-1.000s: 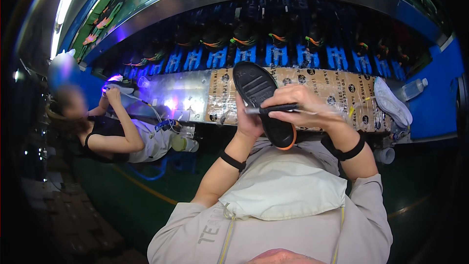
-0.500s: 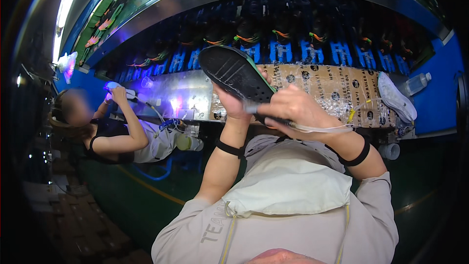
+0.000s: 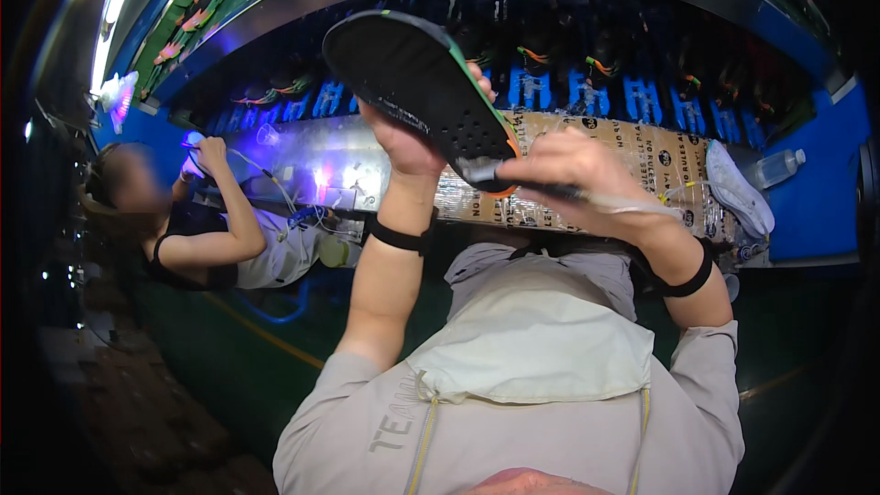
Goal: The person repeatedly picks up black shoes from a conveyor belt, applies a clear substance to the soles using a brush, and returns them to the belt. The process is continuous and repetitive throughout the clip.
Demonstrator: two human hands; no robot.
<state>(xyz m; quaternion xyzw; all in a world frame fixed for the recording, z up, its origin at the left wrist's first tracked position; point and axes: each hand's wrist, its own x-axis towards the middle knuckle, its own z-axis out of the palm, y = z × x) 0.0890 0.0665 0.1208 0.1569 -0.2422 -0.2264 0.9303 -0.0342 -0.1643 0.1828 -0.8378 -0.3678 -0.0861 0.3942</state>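
A black insole [image 3: 394, 73] with a green and orange edge and small holes toward one end is raised in front of me, tilted. My left hand [image 3: 403, 142] is closed round it from beneath, fingertips showing at its right edge. My right hand [image 3: 582, 170] grips a dark-handled brush [image 3: 541, 185], its pale bristles [image 3: 478, 170] against the insole's lower end. A clear tube [image 3: 637, 206] runs from the brush beside my right wrist. Part of the handle is hidden by my fingers.
Behind the insole lies a bench covered with printed brown cardboard [image 3: 632, 160], metal at its left. A white shoe-shaped piece [image 3: 738, 188] and a clear bottle [image 3: 779, 168] are at right. Blue holders [image 3: 587, 92] line the back. A co-worker [image 3: 211, 238] works at left.
The insole has moved up and left, its face turned more toward me. The brush, blurred before near its lower left edge, is now at its lower end.
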